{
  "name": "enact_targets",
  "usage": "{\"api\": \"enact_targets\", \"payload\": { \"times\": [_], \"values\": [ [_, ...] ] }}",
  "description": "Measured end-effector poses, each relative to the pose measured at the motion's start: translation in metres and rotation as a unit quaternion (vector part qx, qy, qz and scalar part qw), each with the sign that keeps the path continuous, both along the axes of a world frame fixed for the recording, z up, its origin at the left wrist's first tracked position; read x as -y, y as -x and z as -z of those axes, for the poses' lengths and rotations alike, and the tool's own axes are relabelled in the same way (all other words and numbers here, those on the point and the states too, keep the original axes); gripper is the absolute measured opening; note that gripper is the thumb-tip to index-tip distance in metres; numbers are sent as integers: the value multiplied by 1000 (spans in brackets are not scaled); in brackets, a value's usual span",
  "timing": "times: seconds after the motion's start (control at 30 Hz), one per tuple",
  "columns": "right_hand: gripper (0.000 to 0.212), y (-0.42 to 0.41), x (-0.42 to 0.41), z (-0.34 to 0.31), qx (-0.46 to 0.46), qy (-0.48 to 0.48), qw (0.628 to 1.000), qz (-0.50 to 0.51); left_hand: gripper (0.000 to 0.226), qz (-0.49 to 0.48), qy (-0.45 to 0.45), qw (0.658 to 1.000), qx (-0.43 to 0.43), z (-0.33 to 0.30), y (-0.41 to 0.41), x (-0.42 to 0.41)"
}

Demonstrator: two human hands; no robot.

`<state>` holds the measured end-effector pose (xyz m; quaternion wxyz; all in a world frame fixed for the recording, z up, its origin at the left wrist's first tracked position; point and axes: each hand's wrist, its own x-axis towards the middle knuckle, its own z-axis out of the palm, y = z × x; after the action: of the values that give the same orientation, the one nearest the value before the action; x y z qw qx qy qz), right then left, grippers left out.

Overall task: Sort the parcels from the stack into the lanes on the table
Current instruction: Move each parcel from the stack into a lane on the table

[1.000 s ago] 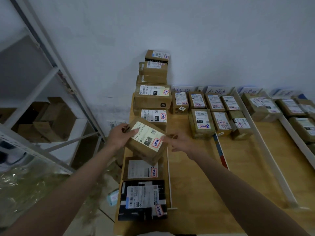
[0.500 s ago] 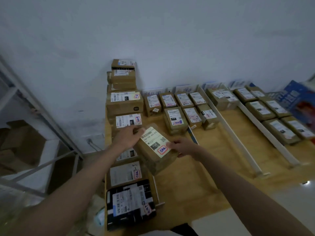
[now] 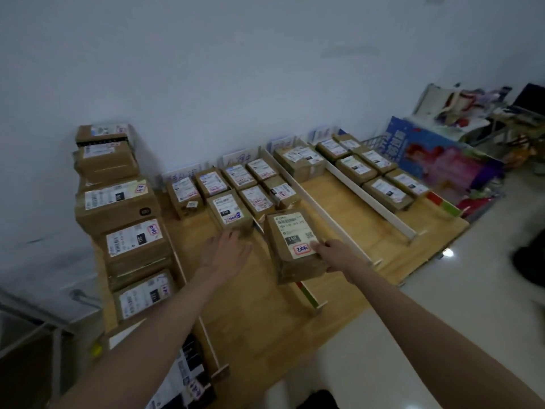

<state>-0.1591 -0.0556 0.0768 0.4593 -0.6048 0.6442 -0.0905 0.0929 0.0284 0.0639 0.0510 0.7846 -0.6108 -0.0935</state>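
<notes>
My right hand [image 3: 336, 255] grips the near right corner of a brown parcel [image 3: 295, 246] with a white label and a red-edged sticker. The parcel hangs tilted above the wooden table [image 3: 333, 202], over the coloured divider [image 3: 308, 293] at the near end of the second and third lanes. My left hand [image 3: 224, 252] is off the parcel, fingers spread and relaxed, hovering over the second lane just before a labelled box [image 3: 228, 212]. The stack of parcels [image 3: 118, 202] rises at the far left against the wall.
Several sorted boxes fill the far ends of the lanes, parted by white dividers [image 3: 315, 199] [image 3: 371, 199]. A black parcel [image 3: 188, 376] lies at the near left. A blue printed box [image 3: 442, 154] and clutter stand right of the table, with pale floor in front.
The parcel has been carried from the left stack rightwards over the lanes. My left hand has let go of it; only my right hand holds it now. The camera has swung right.
</notes>
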Motion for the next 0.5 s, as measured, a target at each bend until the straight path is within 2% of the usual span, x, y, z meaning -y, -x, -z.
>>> {"api": "enact_targets", "payload": {
  "times": [0.23,0.5],
  "values": [
    [48,90,43,14,14,39,997,60,52,15,-7,1000,18,11,88,50],
    [45,200,124,30,10,33,999,30,53,-20,-20,1000,14,20,207,112]
  ]
}}
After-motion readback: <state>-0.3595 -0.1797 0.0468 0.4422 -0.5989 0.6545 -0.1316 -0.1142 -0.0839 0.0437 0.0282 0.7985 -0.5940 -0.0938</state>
